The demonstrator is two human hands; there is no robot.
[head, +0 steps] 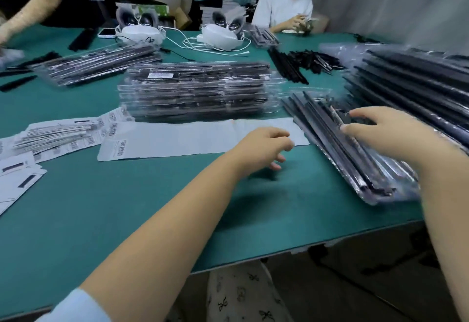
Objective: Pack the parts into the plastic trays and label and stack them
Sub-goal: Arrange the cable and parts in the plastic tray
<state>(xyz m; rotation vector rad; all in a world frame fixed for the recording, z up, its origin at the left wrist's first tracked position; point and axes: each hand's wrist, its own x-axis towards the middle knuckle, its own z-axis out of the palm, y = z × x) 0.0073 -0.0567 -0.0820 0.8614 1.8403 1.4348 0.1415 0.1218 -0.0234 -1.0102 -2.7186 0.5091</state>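
A clear plastic tray (337, 149) filled with long black parts lies slanted on the green table at the right. My right hand (388, 133) is over it, fingers spread and fingertips touching its top. My left hand (264, 146) hovers just above the table beside the tray, fingers loosely curled and holding nothing. A tall stack of packed trays (198, 93) with a white label on top stands in the middle. A white label backing sheet (193, 136) lies in front of that stack.
More trays are piled at the far right (416, 83) and back left (96, 64). Loose black parts (307, 61) lie at the back. Barcode label sheets (50, 133) are spread at left. Two other people work across the table. The table edge runs near my arms.
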